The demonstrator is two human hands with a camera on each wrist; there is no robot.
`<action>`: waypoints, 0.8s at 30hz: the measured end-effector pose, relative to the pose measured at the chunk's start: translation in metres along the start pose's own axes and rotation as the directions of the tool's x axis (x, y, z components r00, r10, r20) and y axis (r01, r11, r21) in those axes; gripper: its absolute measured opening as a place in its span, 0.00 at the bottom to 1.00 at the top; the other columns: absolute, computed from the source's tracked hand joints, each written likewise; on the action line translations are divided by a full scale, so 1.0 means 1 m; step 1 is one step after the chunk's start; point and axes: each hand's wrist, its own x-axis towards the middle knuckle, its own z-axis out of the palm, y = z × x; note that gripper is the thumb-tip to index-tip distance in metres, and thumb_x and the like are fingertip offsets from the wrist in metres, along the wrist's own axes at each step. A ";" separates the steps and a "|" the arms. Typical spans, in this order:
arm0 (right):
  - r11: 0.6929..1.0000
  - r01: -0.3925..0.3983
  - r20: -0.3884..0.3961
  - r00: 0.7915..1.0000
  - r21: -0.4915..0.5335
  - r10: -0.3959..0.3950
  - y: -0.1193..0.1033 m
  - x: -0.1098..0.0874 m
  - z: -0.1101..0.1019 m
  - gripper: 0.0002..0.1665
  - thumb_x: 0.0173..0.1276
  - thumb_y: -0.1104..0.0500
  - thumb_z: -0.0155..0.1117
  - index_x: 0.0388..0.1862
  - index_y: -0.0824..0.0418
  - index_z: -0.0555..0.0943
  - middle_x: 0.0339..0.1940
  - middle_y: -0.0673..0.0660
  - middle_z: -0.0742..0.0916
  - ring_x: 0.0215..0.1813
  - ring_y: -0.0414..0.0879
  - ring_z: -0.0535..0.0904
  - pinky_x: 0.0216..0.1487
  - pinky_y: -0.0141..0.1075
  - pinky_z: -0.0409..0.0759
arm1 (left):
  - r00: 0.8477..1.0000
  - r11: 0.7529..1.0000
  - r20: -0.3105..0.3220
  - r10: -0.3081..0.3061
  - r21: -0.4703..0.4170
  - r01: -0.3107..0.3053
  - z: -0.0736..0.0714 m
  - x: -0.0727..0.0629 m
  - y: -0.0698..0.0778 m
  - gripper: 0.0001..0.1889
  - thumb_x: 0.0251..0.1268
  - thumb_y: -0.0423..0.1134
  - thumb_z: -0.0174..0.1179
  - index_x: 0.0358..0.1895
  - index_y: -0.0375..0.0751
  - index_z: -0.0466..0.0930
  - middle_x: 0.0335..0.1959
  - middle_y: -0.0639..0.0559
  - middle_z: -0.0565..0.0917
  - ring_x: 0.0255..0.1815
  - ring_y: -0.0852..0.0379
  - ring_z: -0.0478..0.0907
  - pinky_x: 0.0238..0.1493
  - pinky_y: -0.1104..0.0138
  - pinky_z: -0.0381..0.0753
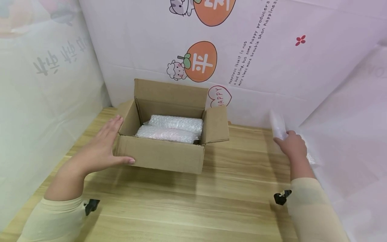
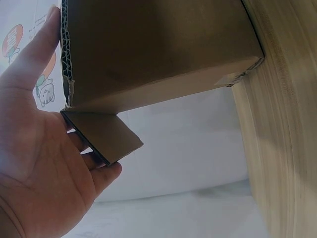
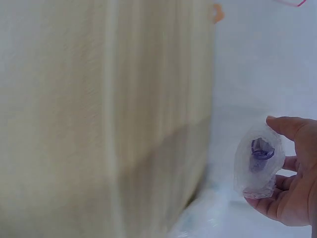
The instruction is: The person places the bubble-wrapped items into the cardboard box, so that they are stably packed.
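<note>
My left hand (image 1: pixel 98 148) rests at the left corner of an open cardboard box (image 1: pixel 160 156), fingers extended along the box's left flap (image 2: pixel 106 134) and thumb stretched over the front edge. Inside the box, two bubble-wrapped bundles (image 1: pixel 167 134) lie side by side. At the far right, my right hand (image 1: pixel 291 144) holds a small bubble-wrapped item (image 3: pixel 257 161) between thumb and fingers. A purple-blue rim shows through the wrap at its end; the kind of thing inside I cannot tell.
More clear wrap (image 3: pixel 198 218) lies by the right wall, beyond my right hand. Printed white sheets (image 1: pixel 257 101) enclose the wooden table (image 1: pixel 181 205) at the back and both sides. The box's right flap (image 1: pixel 217 124) sticks outward and its back flap (image 1: pixel 170 95) stands up.
</note>
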 end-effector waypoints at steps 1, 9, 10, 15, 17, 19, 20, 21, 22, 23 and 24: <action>1.000 0.009 -0.002 1.000 -0.001 -0.009 -0.005 -0.001 -0.003 0.57 0.68 0.28 0.49 0.74 0.74 0.55 0.62 0.83 0.68 0.58 0.79 0.67 0.50 0.67 0.71 | 1.000 1.000 0.000 0.001 0.000 -0.001 0.000 0.000 0.000 0.69 0.43 0.78 0.62 0.79 0.55 0.24 0.81 0.55 0.29 0.81 0.43 0.30 0.76 0.40 0.45; 0.995 0.101 -0.020 0.995 0.001 -0.101 -0.044 -0.015 -0.027 0.58 0.67 0.26 0.48 0.75 0.72 0.55 0.65 0.82 0.67 0.63 0.78 0.63 0.55 0.69 0.68 | 1.000 1.000 -0.001 -0.003 -0.004 0.003 0.000 -0.001 0.000 0.70 0.42 0.78 0.62 0.79 0.55 0.24 0.81 0.55 0.29 0.81 0.42 0.31 0.76 0.39 0.45; 0.993 0.118 -0.030 0.993 0.003 -0.118 -0.049 -0.017 -0.029 0.57 0.67 0.27 0.49 0.75 0.72 0.56 0.65 0.81 0.67 0.64 0.77 0.63 0.56 0.69 0.68 | 1.000 1.000 -0.001 -0.002 -0.003 0.002 0.000 -0.001 -0.001 0.70 0.42 0.78 0.62 0.79 0.55 0.24 0.81 0.55 0.29 0.81 0.42 0.31 0.76 0.39 0.45; 0.980 0.196 -0.062 0.979 0.015 -0.195 -0.075 -0.024 -0.042 0.56 0.67 0.28 0.52 0.75 0.69 0.57 0.66 0.79 0.68 0.67 0.74 0.62 0.60 0.69 0.65 | 1.000 1.000 0.001 0.001 0.003 -0.001 0.001 -0.001 -0.001 0.69 0.42 0.78 0.62 0.79 0.56 0.24 0.81 0.55 0.29 0.81 0.43 0.30 0.76 0.39 0.46; 0.974 0.223 -0.065 0.973 0.029 -0.221 -0.086 -0.027 -0.049 0.56 0.66 0.27 0.52 0.76 0.67 0.57 0.67 0.77 0.69 0.67 0.73 0.62 0.60 0.69 0.65 | 1.000 1.000 0.003 -0.001 0.003 0.001 0.001 -0.001 -0.001 0.69 0.42 0.78 0.62 0.79 0.56 0.24 0.81 0.55 0.29 0.81 0.43 0.30 0.76 0.39 0.46; 0.965 0.258 -0.067 0.965 0.041 -0.255 -0.098 -0.030 -0.056 0.56 0.66 0.27 0.53 0.76 0.66 0.57 0.66 0.76 0.70 0.67 0.72 0.64 0.60 0.68 0.65 | 1.000 1.000 0.003 -0.001 0.003 0.001 0.001 -0.001 -0.001 0.69 0.42 0.78 0.62 0.79 0.57 0.24 0.81 0.55 0.29 0.81 0.43 0.30 0.76 0.39 0.46; 0.960 0.277 -0.069 0.959 0.047 -0.273 -0.104 -0.032 -0.059 0.55 0.66 0.27 0.54 0.76 0.65 0.58 0.66 0.75 0.71 0.67 0.71 0.64 0.60 0.67 0.66 | 1.000 1.000 0.003 -0.001 0.002 0.001 0.001 -0.001 -0.001 0.69 0.42 0.78 0.62 0.79 0.57 0.23 0.81 0.55 0.29 0.81 0.43 0.30 0.76 0.39 0.46; 0.954 0.296 -0.068 0.954 0.054 -0.292 -0.110 -0.033 -0.063 0.55 0.66 0.28 0.54 0.76 0.65 0.58 0.66 0.75 0.71 0.67 0.70 0.65 0.61 0.67 0.66 | 1.000 1.000 0.003 -0.002 0.001 0.002 0.001 -0.001 -0.001 0.69 0.42 0.78 0.62 0.79 0.57 0.23 0.81 0.55 0.29 0.81 0.43 0.30 0.76 0.39 0.46; 0.946 0.317 -0.071 0.947 0.062 -0.313 -0.117 -0.034 -0.066 0.54 0.66 0.29 0.55 0.76 0.64 0.59 0.66 0.74 0.72 0.67 0.69 0.66 0.61 0.66 0.66 | 1.000 1.000 0.003 -0.002 0.001 0.002 0.001 -0.001 0.000 0.69 0.42 0.78 0.62 0.79 0.57 0.23 0.81 0.55 0.28 0.81 0.43 0.29 0.76 0.39 0.46; 0.938 0.341 -0.075 0.939 0.067 -0.336 -0.123 -0.036 -0.069 0.53 0.66 0.29 0.56 0.76 0.64 0.59 0.66 0.73 0.72 0.67 0.68 0.67 0.61 0.65 0.67 | 1.000 1.000 0.004 -0.002 -0.001 0.002 0.001 -0.001 0.000 0.69 0.42 0.78 0.62 0.79 0.57 0.23 0.81 0.55 0.28 0.81 0.43 0.29 0.76 0.39 0.46; 0.928 0.363 -0.076 0.931 0.076 -0.358 -0.129 -0.037 -0.073 0.52 0.67 0.30 0.56 0.76 0.64 0.60 0.67 0.72 0.72 0.67 0.68 0.67 0.61 0.65 0.67 | 1.000 1.000 0.004 -0.002 -0.002 0.002 0.000 -0.001 0.000 0.69 0.42 0.78 0.62 0.79 0.56 0.23 0.81 0.55 0.28 0.81 0.43 0.29 0.76 0.39 0.45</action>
